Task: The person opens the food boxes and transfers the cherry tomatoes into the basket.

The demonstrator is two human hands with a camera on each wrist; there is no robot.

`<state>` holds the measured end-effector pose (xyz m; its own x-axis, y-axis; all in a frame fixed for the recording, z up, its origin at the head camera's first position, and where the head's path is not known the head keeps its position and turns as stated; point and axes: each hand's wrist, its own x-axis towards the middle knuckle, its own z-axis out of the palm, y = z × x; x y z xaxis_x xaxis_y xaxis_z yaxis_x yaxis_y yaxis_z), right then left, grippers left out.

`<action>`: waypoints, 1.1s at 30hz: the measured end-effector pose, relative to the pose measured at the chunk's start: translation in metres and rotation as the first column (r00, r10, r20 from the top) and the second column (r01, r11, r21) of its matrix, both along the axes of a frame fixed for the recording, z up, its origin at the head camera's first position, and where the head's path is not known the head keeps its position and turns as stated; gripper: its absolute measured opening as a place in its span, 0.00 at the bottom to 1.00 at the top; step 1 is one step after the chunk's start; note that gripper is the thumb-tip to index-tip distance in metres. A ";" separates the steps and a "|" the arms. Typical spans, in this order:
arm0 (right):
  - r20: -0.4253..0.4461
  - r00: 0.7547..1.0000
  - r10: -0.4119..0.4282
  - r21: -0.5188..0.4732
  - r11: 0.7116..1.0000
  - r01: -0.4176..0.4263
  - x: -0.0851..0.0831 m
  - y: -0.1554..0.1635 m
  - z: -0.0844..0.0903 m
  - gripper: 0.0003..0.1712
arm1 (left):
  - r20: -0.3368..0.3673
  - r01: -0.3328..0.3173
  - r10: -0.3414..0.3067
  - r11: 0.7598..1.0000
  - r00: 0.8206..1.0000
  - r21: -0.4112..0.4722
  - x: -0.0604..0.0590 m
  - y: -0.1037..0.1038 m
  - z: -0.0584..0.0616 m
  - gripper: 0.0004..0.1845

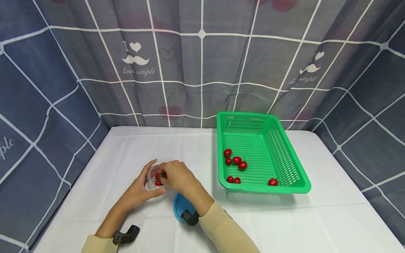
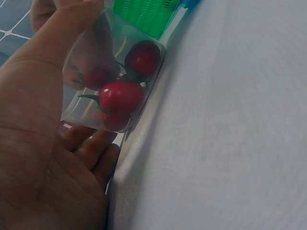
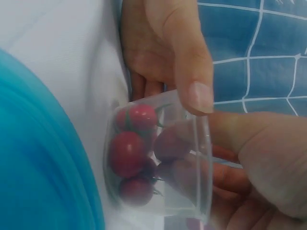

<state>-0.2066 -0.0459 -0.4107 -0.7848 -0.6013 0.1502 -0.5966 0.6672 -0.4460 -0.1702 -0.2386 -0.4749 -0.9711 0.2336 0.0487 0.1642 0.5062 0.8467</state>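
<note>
A small clear plastic tub (image 1: 151, 180) stands on the white cloth with several cherry tomatoes (image 3: 128, 154) in it, some with green stems. My left hand (image 1: 136, 192) holds the tub from the left, thumb on the near side and fingers round the far side. From above, my right hand (image 1: 181, 176) reaches into the tub. Through the cloudy wall in the right wrist view, its fingers pinch a cherry tomato (image 3: 171, 142). The tub wall partly blurs those fingertips.
Right of the hands sits a green perforated basket (image 1: 300, 177) with several cherry tomatoes (image 1: 236, 160) along its left and near sides. A round blue lid or shallow dish (image 1: 179, 205) lies under my right wrist. Grey checked curtains (image 1: 202, 70) surround the white-covered table (image 1: 316, 218).
</note>
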 end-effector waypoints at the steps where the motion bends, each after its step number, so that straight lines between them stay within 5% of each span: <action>1: 0.003 1.000 -0.002 -0.001 1.000 0.003 0.001 0.001 0.001 0.04 | 0.001 0.001 -0.001 1.000 1.000 0.000 0.000 0.000 0.000 0.59; 26: -0.072 0.997 -0.033 -0.153 0.988 0.021 0.016 0.038 0.055 0.11 | -0.001 -0.036 0.036 0.999 0.999 -0.041 -0.001 0.001 -0.002 0.58; 33: -0.105 0.994 -0.034 -0.201 0.980 0.013 0.023 0.051 0.070 0.10 | -0.047 0.008 -0.008 1.000 0.999 -0.002 -0.003 0.001 -0.004 0.58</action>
